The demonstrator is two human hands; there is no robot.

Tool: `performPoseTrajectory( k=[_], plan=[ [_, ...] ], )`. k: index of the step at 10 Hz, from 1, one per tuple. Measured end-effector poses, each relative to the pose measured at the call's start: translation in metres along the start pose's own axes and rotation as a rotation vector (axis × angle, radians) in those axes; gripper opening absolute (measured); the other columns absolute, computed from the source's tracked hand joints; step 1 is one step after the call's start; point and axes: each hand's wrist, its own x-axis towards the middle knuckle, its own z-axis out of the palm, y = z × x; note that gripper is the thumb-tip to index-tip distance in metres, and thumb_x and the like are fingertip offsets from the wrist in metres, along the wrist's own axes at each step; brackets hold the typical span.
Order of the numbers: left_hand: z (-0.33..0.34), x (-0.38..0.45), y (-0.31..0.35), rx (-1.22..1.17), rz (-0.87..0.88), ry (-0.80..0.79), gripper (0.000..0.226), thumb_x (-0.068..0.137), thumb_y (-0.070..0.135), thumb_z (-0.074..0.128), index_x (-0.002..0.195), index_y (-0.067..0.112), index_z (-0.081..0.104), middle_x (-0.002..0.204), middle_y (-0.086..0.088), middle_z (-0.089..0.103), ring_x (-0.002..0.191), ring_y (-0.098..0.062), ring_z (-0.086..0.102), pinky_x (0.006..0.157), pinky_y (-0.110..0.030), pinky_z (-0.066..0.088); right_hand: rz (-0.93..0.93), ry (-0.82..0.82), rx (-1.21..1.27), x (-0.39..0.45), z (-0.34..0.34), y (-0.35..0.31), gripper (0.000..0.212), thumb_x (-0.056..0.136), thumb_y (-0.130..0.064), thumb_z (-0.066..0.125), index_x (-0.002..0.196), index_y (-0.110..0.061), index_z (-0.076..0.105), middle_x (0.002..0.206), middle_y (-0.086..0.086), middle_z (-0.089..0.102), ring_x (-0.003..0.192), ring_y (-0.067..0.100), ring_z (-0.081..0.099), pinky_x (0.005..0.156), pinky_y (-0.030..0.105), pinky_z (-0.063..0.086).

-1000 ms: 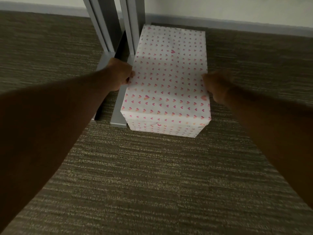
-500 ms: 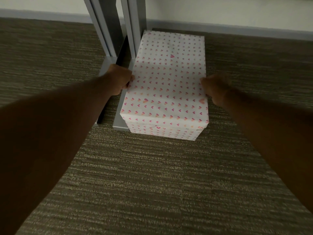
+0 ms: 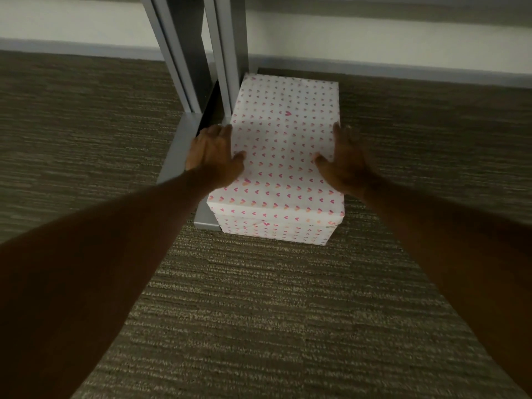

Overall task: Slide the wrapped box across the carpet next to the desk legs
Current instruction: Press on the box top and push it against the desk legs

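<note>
The wrapped box point(image 3: 283, 139), white paper with small pink hearts, stands on the brown carpet point(image 3: 259, 312). Its left side lies against the foot of the nearer grey desk leg point(image 3: 230, 53), and its far end reaches the baseboard. My left hand point(image 3: 214, 155) presses flat on the box's left side with the thumb on top. My right hand point(image 3: 345, 162) mirrors it on the right side, fingers stretched forward and thumb on the top face. The box is clasped between both hands.
A second grey desk leg point(image 3: 184, 53) stands just left of the first, with its flat foot point(image 3: 175, 151) running toward me. A white wall with a grey baseboard point(image 3: 403, 67) closes off the far side. Carpet stretches left, right and toward me.
Both hands went from curled fists at the box's sides to flat, stretched fingers with thumbs on top. The box has stayed against the desk leg's foot; the view has shifted slightly.
</note>
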Motion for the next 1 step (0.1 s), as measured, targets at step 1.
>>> performPoseTrajectory(
  k=[1],
  plan=[
    [-0.0062, -0.0079, 0.0080, 0.157, 0.097, 0.013, 0.083, 0.088, 0.051, 0.053, 0.153, 0.011, 0.022, 0.160, -0.018, 0.027, 0.148, -0.035, 0.022, 0.120, -0.048, 0.016, -0.128, 0.063, -0.189, -0.0096, -0.0057, -0.0046, 0.089, 0.092, -0.056, 0.047, 0.157, -0.014, 0.002, 0.166, 0.018, 0.003, 0.151, 0.038, 0.005, 0.119, 0.053, 0.013]
  ],
)
